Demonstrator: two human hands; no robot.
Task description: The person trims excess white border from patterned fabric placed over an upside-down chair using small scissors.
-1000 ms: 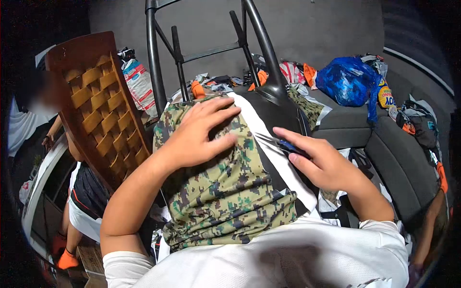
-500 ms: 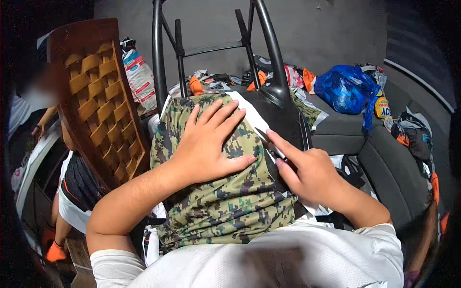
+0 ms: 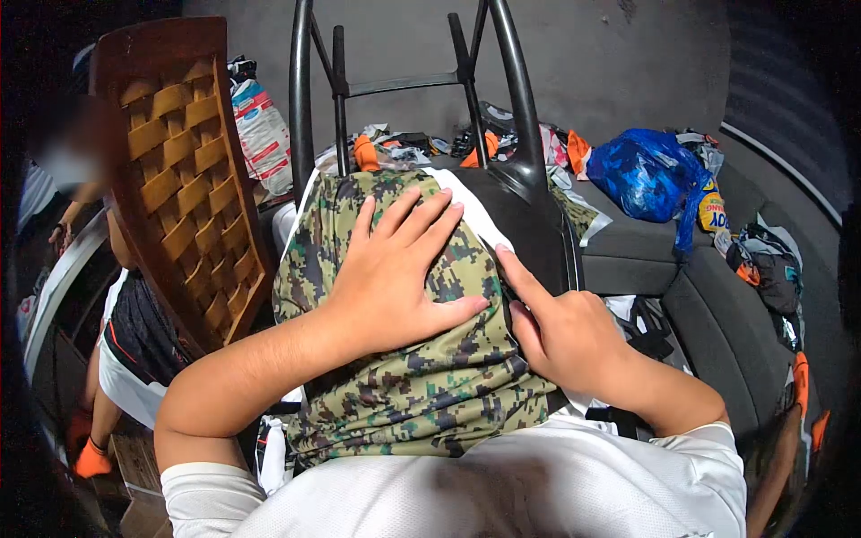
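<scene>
Camouflage cloth (image 3: 421, 386) lies over a black chair seat, with wrinkles near my body. My left hand (image 3: 404, 269) presses flat on it, fingers spread. At the cloth's right edge is my right hand (image 3: 560, 327), closed, with its index finger stretched along the edge; the small cutting tool in it is mostly hidden now. A strip of white material (image 3: 471, 211) shows between the cloth and the black seat (image 3: 529, 215).
A wooden chair with a woven back (image 3: 184, 188) stands at left, a person's leg (image 3: 99, 403) beside it. Behind are a blue plastic bag (image 3: 646, 175), fabric scraps and a grey sofa (image 3: 735, 332). Another person's arm (image 3: 778, 466) shows at lower right.
My left hand has spread its fingers wider on the cloth. My right hand has moved left against the cloth's edge, and the tool's blades, visible before, are now hidden.
</scene>
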